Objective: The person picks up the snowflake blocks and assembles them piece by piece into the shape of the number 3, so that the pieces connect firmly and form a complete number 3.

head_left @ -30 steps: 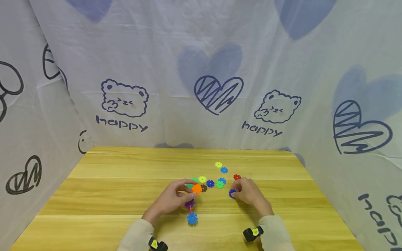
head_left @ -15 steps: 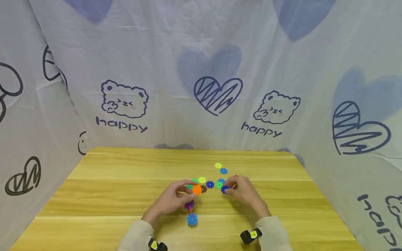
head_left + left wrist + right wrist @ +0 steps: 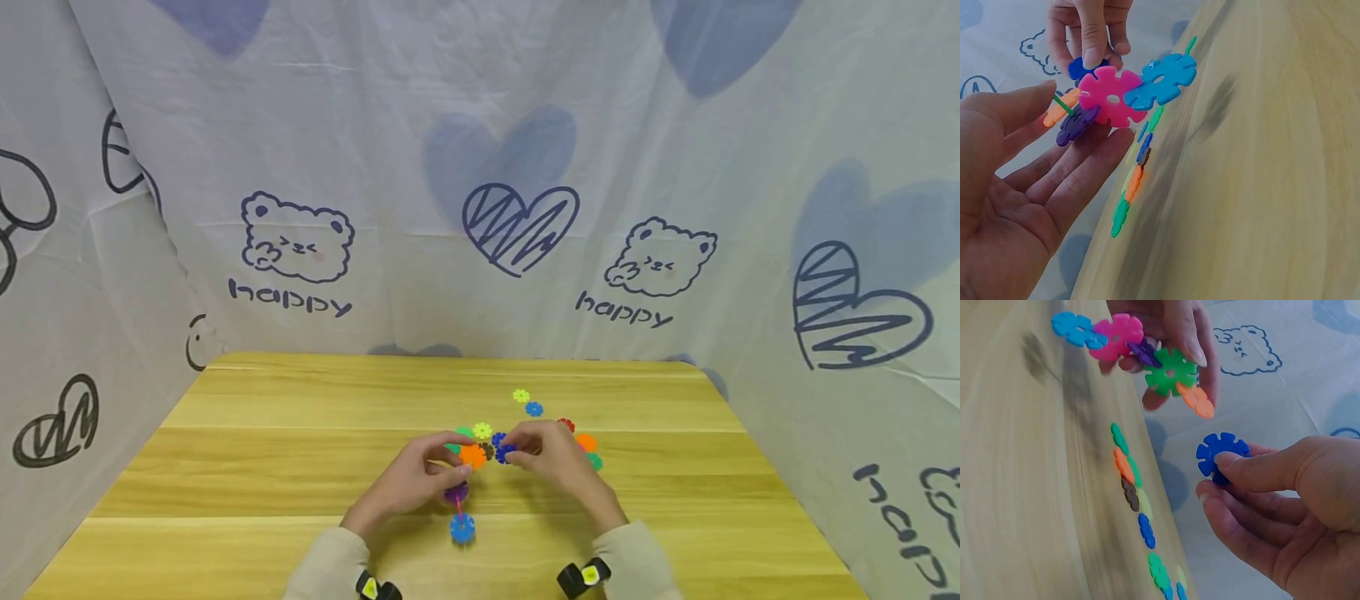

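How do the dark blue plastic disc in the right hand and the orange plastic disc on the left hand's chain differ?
The dark blue disc is separate, pinched by the right hand; the orange disc is joined to a green plastic disc in the left hand. In the right wrist view, the blue disc shows face-on, the orange disc slanted. Both have notched rims.

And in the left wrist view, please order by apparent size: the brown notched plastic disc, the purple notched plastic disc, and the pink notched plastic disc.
1. Pink notched plastic disc
2. Purple notched plastic disc
3. Brown notched plastic disc
The brown one lies farther away, so true sizes are unsure.
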The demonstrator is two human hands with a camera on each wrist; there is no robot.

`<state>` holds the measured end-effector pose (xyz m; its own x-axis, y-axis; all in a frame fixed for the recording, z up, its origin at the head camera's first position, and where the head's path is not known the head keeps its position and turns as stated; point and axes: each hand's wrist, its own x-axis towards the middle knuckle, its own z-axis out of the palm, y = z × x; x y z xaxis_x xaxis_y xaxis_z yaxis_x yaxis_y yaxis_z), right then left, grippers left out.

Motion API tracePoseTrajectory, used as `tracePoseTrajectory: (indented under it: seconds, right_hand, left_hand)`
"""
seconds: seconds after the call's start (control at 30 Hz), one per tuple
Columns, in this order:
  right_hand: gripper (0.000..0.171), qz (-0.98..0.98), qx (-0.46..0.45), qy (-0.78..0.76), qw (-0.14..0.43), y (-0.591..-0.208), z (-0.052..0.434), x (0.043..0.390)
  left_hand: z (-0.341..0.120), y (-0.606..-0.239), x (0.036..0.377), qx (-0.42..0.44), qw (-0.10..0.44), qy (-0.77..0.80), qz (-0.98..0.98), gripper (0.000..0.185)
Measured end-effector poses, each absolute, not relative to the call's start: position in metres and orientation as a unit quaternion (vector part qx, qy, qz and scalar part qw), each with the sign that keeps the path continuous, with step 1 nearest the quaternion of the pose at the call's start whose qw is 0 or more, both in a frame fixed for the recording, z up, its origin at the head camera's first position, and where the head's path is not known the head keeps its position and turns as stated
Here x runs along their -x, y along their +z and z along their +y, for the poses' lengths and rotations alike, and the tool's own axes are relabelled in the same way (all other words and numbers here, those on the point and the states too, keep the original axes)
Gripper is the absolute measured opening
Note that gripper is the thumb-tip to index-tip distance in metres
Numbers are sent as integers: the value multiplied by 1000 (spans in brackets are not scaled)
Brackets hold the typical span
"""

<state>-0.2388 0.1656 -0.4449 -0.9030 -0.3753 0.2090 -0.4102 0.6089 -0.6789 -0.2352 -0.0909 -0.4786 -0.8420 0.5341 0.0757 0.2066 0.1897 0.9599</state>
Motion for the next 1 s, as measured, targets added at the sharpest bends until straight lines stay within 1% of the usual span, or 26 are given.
tracePoseTrajectory:
  seconds: [0.2,0.5,0.87,1.0]
  right_hand:
    - [6,-890,-237,389,22,-447,160,239]
    - [8,-880,-257,398,34,-449,156,238]
    - [8,-882,-257,394,34,-452,153,238]
    - [7,-885,-240,397,38,-452,151,237]
  left_hand:
    - [-90,-478,235,-248,134,572,770,43]
    - [-91,-478,234,-257,144,560,774,47]
    - [-91,-481,236,-261,155,569,765,47]
    - [-90,-481,236,-256,152,572,764,47]
